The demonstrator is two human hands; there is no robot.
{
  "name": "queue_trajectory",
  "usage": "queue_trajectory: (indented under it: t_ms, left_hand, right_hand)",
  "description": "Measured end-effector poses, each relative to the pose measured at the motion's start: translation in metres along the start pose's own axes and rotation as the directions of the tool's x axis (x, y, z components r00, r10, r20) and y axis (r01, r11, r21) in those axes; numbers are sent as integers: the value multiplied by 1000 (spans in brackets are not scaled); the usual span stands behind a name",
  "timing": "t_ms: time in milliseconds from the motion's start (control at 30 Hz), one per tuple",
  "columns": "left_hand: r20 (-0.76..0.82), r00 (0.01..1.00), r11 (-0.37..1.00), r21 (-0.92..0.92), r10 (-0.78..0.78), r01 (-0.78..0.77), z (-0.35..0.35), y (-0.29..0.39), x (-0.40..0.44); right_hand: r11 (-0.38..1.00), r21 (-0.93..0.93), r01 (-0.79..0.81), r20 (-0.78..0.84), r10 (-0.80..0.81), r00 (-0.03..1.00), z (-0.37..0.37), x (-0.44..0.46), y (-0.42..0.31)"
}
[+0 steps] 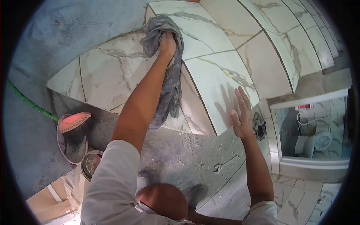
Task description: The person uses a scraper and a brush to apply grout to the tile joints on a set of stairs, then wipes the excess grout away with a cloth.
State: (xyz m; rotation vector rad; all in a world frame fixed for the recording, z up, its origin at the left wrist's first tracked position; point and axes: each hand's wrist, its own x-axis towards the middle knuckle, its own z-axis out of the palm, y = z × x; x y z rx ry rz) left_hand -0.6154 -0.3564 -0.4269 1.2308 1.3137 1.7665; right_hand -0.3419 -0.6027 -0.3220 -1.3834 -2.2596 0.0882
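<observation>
My left hand [168, 47] is closed on a grey, dusty rag [173, 80]. The bunched top of the cloth lies at the inner corner of the marbled tile steps, and its length hangs down over the lower step [108, 63]. On the right, my right hand [243, 118] has its fingers stretched out and holds nothing. It is beside the outer end of the second step's white tile tread [221, 71], where its shadow falls; whether it touches the tile I cannot tell.
More tiled steps [277, 45] rise at the upper right. A red-topped brush [75, 122], a green hose [30, 101] and a round bucket [91, 165] are at the left. Debris litters the grey floor [180, 153]. A dark crumpled bag [258, 126] lies near the doorway at right.
</observation>
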Motion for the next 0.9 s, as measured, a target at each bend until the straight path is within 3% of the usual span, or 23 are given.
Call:
queue_trajectory:
  t_ms: [133, 233, 300, 333, 400, 433, 500, 533, 600, 633, 700, 833, 900]
  left_hand:
    - [-30, 997, 996, -57, -65, 63, -7, -2, 39]
    - [-69, 992, 979, 185, 104, -90, -10, -28, 83]
    - [71, 965, 799, 546, 254, -250, -24, -55, 121]
    - [78, 966, 800, 546, 247, -249, -26, -64, 134]
    - [-54, 883, 783, 489, 467, -385, -24, -75, 156]
    - [-44, 889, 789, 481, 456, -381, -28, -61, 154]
    - [335, 889, 571, 682, 311, -457, -34, -12, 151]
    - [355, 875, 569, 666, 328, -483, -30, -14, 168]
    - [730, 650, 148, 634, 211, -759, -32, -19, 200]
    - [741, 635, 143, 619, 219, -772, -28, -25, 216]
    - [779, 620, 353, 558, 88, -751, -8, -35, 247]
    - [854, 516, 368, 460, 65, -808, 48, -46, 271]
    - [910, 413, 196, 412, -38, -890, 92, -48, 273]
  right_hand:
    - [996, -37, 81, 96, -77, 992, 32, 59, 18]
    - [979, -172, 111, 201, -75, 977, 40, 86, 16]
    - [969, -216, 124, 235, -71, 969, 42, 89, 15]
    - [954, -263, 144, 268, -71, 961, 41, 90, 14]
    - [959, -261, 112, 277, -37, 960, 41, 95, 12]
    - [962, -257, 87, 288, -9, 958, 40, 96, 11]
    - [963, -265, 48, 275, 28, 961, 38, 96, 11]
    - [967, -249, 50, 290, 26, 957, 36, 97, 11]
    - [977, -208, 56, 291, 7, 957, 35, 97, 14]
    - [976, -212, 40, 276, 21, 961, 36, 97, 14]
    - [981, -193, 23, 301, 37, 953, 34, 98, 15]
    - [987, -157, -45, 325, 95, 941, 28, 101, 15]
    - [986, -132, -100, 312, 137, 940, 21, 94, 20]
